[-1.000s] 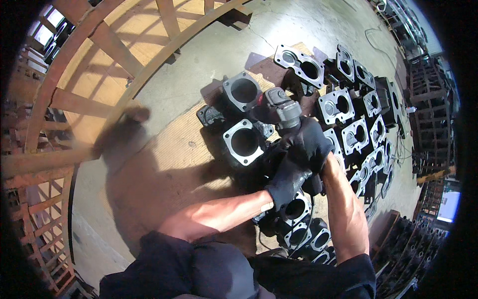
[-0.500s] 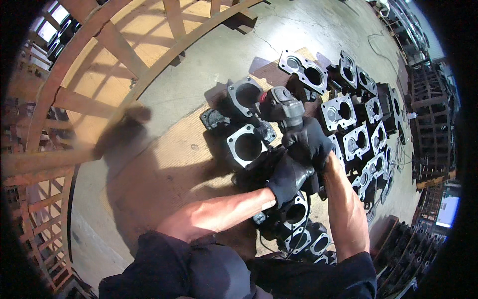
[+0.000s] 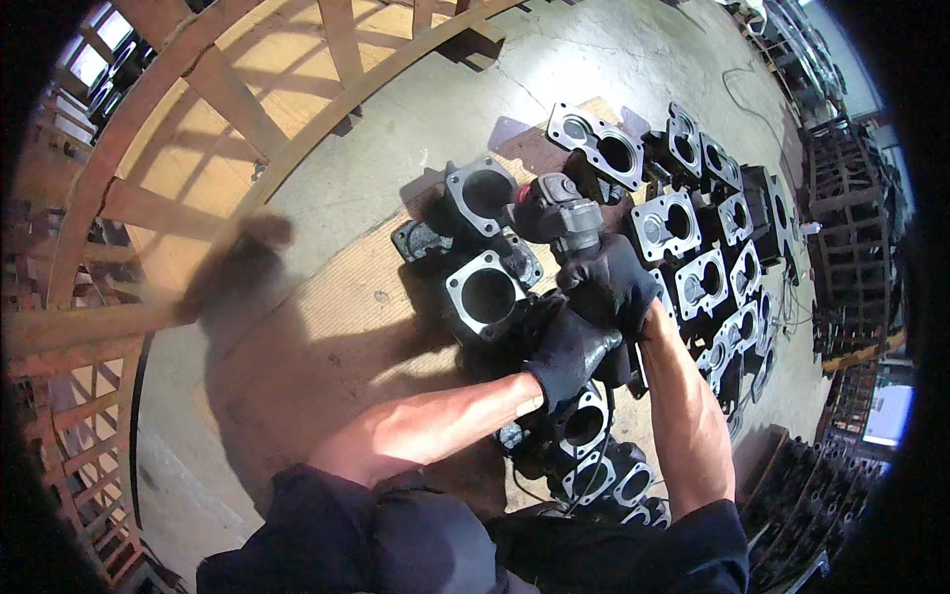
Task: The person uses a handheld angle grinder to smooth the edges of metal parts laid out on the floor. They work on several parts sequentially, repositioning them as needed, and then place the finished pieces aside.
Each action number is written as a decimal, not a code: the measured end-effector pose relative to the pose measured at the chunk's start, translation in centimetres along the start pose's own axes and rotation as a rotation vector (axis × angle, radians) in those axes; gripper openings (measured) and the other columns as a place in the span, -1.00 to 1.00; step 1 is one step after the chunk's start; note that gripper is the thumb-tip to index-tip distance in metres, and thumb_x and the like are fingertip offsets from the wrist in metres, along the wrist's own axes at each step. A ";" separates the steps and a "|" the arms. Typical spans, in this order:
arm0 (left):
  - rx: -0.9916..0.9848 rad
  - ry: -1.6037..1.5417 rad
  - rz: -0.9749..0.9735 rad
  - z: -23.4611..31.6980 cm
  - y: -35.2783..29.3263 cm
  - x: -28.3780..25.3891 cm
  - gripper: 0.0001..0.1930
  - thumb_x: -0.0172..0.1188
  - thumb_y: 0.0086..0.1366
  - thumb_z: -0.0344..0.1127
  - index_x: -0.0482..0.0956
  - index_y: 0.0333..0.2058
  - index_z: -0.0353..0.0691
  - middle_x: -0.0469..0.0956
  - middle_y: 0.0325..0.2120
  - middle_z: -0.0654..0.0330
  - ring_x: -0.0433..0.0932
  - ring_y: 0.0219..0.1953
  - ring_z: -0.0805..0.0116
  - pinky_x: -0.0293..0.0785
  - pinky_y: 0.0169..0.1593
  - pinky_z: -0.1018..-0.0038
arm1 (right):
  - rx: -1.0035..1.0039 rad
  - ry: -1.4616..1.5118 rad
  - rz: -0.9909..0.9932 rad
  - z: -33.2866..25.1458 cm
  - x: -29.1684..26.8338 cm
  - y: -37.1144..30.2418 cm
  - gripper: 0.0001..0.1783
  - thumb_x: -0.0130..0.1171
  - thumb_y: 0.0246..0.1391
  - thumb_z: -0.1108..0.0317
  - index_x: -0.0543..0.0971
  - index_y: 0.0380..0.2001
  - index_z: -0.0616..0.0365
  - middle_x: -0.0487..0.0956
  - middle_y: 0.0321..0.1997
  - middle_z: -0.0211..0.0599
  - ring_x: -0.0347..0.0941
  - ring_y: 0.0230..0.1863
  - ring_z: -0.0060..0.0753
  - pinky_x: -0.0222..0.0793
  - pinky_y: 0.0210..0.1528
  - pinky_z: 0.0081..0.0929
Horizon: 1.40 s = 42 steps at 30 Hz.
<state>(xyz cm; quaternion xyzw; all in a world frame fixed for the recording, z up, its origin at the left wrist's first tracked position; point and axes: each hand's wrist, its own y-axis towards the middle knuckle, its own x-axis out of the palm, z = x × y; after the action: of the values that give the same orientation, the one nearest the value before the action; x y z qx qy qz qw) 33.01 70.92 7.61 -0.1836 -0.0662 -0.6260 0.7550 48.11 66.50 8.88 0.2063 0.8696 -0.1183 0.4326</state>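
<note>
Both left hand (image 3: pixel 572 348) and right hand (image 3: pixel 616 282) curl fingers round a grinder (image 3: pixel 566 213), probably smoothing metal parts (image 3: pixel 456 289); next needs steady guiding

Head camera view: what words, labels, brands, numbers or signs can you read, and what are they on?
No text can be read.
Power tool: no legible marking.
Metal castings: no legible lettering.
Bright panel at right: too small and blurred to tell.

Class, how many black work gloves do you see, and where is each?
2: the left-hand glove, near the picture's centre, and the right-hand glove, just above it to the right, both gripping the power tool. Dark areas could hide others.
</note>
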 end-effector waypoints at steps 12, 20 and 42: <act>0.000 -0.046 0.067 -0.1 2.8 -2.4 -0.74 0.24 0.30 -0.32 0.59 -0.10 -0.33 0.66 -0.18 -0.01 0.61 -0.11 0.13 0.50 0.00 0.25 | 0.069 -0.025 -0.099 -0.1 -0.2 5.4 -0.77 0.34 -0.24 0.40 0.56 -0.41 0.10 0.55 -0.49 -0.37 0.47 -0.46 -0.33 0.38 -0.43 -0.36; 0.260 0.232 0.198 -0.4 1.4 -1.5 -0.68 0.27 0.27 -0.27 0.59 -0.04 -0.24 0.64 -0.15 -0.01 0.61 -0.09 0.06 0.50 0.02 0.21 | 0.327 0.100 -0.062 -2.0 -0.5 3.6 -0.81 0.33 -0.09 0.20 0.65 -0.48 0.08 0.64 -0.51 -0.16 0.58 -0.44 -0.11 0.48 -0.36 -0.27; 0.139 0.205 0.178 0.8 0.0 0.1 -0.65 0.22 0.33 -0.15 0.62 -0.07 -0.30 0.66 -0.14 -0.03 0.61 -0.07 0.09 0.50 0.02 0.20 | 0.515 0.090 -0.082 -3.3 -2.2 1.1 -0.73 0.35 -0.23 0.21 0.63 -0.45 0.14 0.60 -0.45 -0.08 0.52 -0.43 -0.16 0.42 -0.36 -0.28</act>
<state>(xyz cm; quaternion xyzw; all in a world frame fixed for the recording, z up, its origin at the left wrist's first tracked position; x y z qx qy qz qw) 33.15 71.10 8.41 -0.0711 -0.0152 -0.5660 0.8212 47.49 68.18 12.63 0.2792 0.8369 -0.3438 0.3216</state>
